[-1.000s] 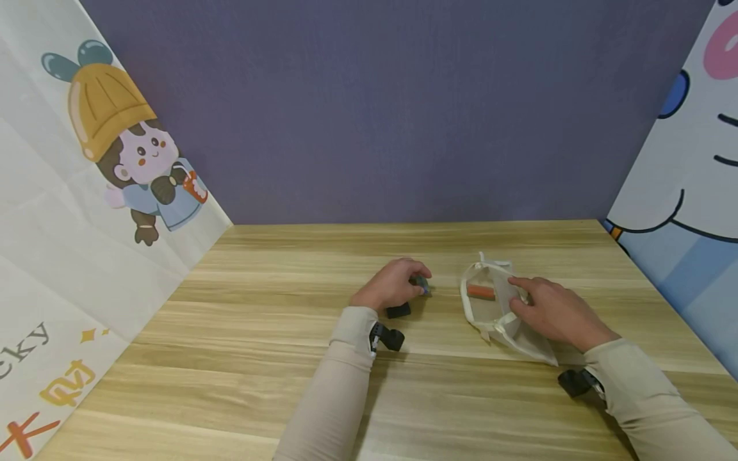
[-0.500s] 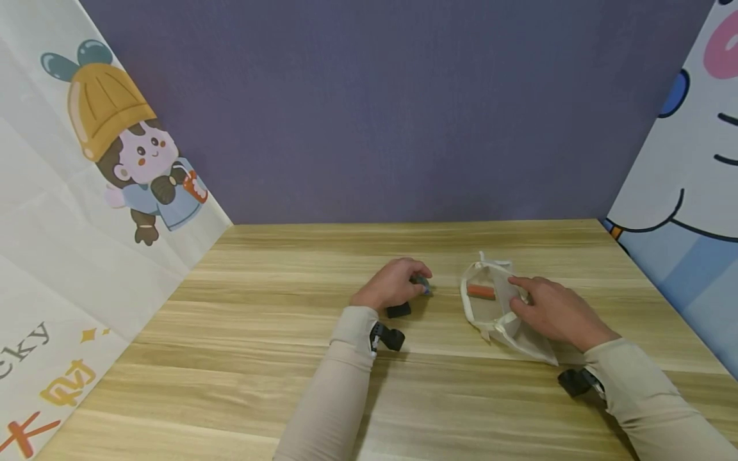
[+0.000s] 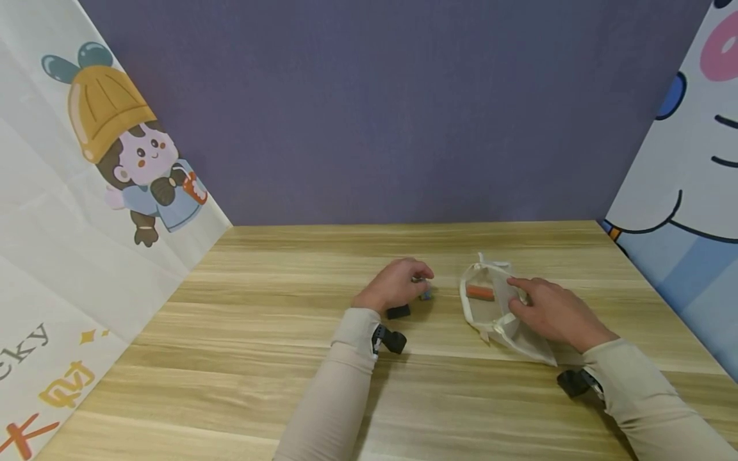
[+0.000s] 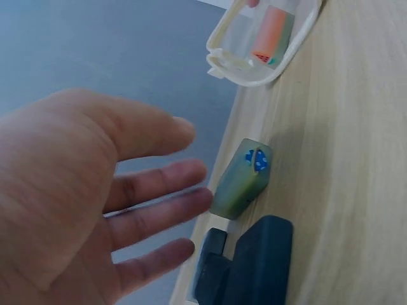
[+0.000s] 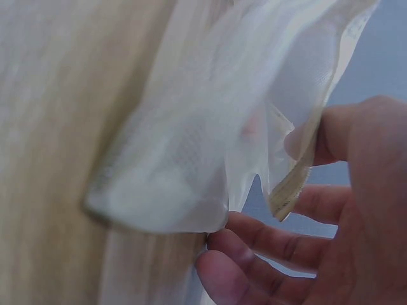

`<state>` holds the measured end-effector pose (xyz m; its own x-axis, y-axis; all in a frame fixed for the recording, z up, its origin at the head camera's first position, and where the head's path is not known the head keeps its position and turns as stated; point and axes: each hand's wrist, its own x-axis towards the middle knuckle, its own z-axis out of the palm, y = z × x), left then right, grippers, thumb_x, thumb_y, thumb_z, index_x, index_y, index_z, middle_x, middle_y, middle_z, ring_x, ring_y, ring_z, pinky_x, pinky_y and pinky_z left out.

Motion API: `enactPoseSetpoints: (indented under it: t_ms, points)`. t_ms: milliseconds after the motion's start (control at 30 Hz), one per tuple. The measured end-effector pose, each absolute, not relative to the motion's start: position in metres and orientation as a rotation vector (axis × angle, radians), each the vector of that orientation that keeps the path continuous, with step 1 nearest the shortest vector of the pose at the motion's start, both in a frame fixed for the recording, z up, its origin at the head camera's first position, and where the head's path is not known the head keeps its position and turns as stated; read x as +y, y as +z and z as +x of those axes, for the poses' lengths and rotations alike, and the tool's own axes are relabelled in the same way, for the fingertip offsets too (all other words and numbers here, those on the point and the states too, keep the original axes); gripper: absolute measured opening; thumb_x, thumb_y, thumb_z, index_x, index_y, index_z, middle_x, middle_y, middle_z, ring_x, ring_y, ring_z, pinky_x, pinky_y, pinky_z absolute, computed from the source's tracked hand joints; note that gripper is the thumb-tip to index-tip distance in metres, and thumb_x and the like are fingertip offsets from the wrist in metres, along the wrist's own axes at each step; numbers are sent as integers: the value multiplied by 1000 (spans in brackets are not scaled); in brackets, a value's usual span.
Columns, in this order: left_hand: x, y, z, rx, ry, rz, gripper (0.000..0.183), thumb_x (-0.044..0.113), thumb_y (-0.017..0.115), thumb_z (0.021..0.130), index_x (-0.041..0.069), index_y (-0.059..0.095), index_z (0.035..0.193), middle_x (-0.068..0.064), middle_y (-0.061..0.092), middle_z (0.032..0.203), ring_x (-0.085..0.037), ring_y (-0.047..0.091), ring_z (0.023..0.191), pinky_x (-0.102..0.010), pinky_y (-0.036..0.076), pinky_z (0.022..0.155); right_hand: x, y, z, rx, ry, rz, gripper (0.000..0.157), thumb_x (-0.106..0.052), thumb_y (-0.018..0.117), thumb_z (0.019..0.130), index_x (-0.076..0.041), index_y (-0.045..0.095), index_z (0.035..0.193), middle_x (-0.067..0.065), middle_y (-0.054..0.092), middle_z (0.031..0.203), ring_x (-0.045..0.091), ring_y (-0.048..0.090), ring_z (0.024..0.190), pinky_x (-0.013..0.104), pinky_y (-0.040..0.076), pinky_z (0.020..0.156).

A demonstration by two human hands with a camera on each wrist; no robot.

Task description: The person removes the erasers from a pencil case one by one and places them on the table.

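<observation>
My left hand [image 3: 398,283] is over the table, its fingers loosely bent in the head view. In the left wrist view, the thumb and fingers [image 4: 162,210] are spread, with a gap before a small green-grey block [image 4: 241,181] with a blue patterned end. That block [image 3: 426,291] lies just under the fingertips in the head view. Beside it is a dark block-like thing [image 4: 261,260], partly under the hand. My right hand [image 3: 562,312] pinches the rim of a white translucent mesh pouch [image 3: 527,339], holding its mouth wide. Inside the pouch rests an orange block [image 3: 480,292].
The wooden table [image 3: 230,346] runs back to a grey-purple partition [image 3: 369,115]. Printed cartoon panels stand at the left [image 3: 52,192] and right [image 3: 680,211]. A black wrist device [image 3: 392,339] is on the left cuff, and another [image 3: 575,383] on the right.
The left fingers have loosened from the green-grey block, which now shows slightly lower, below the fingertips. The right hand and pouch have hardly moved.
</observation>
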<state>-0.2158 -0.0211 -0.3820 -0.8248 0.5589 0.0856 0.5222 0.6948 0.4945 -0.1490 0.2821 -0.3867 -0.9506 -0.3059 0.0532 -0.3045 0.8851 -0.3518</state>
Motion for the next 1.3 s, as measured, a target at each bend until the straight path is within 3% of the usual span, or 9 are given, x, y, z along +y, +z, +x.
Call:
enactPoseSetpoints:
  t_ms: [200, 500, 900, 1300]
  points:
    - [-20, -382, -214, 2859, 812, 917, 26, 29, 62, 101, 15, 72, 121, 5, 68, 116, -12, 62, 109, -31, 50, 91, 282, -388, -149, 3047, -568, -501, 52, -31, 52, 101, 1, 53, 143, 28, 60, 125, 24, 61, 86, 46, 48, 69]
    - [-13, -383, -212, 2868, 826, 987, 24, 39, 60, 102, 22, 73, 112, 13, 66, 103, -1, 59, 93, -24, 49, 82, 282, -389, -149, 3044, -568, -491, 52, -28, 50, 101, 1, 51, 144, 25, 61, 122, 19, 58, 80, 41, 46, 67]
    - [1, -380, -210, 2872, 684, 1063, 21, 28, 60, 102, 16, 73, 115, 8, 70, 107, -3, 61, 98, -20, 47, 87, 282, -389, -150, 3037, -581, -490, 52, -29, 51, 101, 2, 52, 144, 25, 62, 122, 20, 59, 82, 44, 48, 68]
    - [17, -379, -205, 2778, 715, 1169, 21, 25, 58, 103, 15, 74, 113, 11, 68, 102, 2, 58, 91, -15, 45, 81, 283, -386, -149, 3030, -581, -483, 54, -31, 50, 102, 2, 50, 144, 26, 61, 121, 19, 58, 78, 41, 47, 65]
